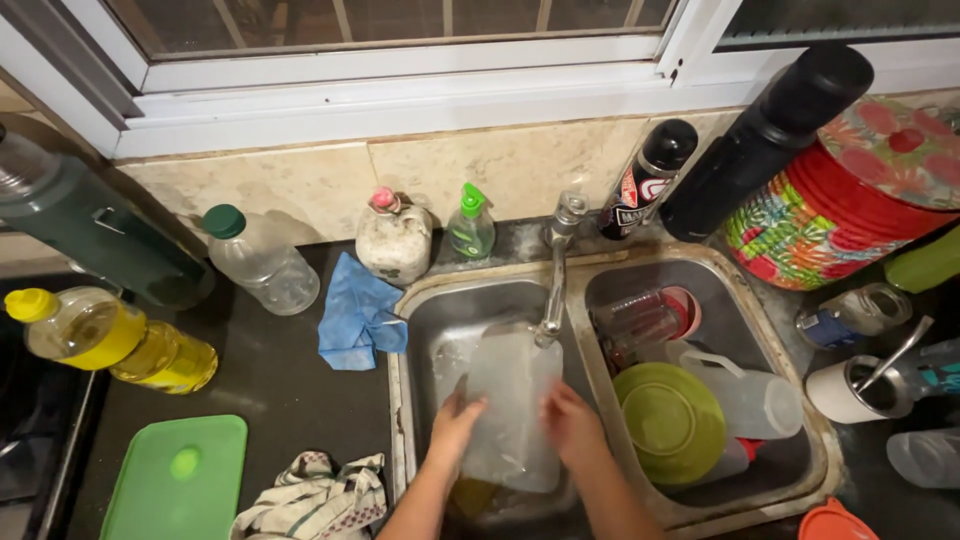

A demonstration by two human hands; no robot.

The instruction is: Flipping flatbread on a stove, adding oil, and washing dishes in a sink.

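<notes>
A translucent white cutting board (507, 400) is tilted over the left basin of the steel sink (420, 300), under the tap (556, 270). My left hand (455, 420) grips its left edge. On the right side, my right hand (572, 420) presses against the board's face. Water seems to run from the tap onto the board.
The right basin holds a green plate (668, 422), a clear measuring jug (745, 395) and a glass (640, 320). A blue cloth (358, 315), soap bottles (470, 222), oil bottles (110, 340) and a green board (178, 480) sit on the dark counter. Flasks and a colourful tin (830, 200) stand right.
</notes>
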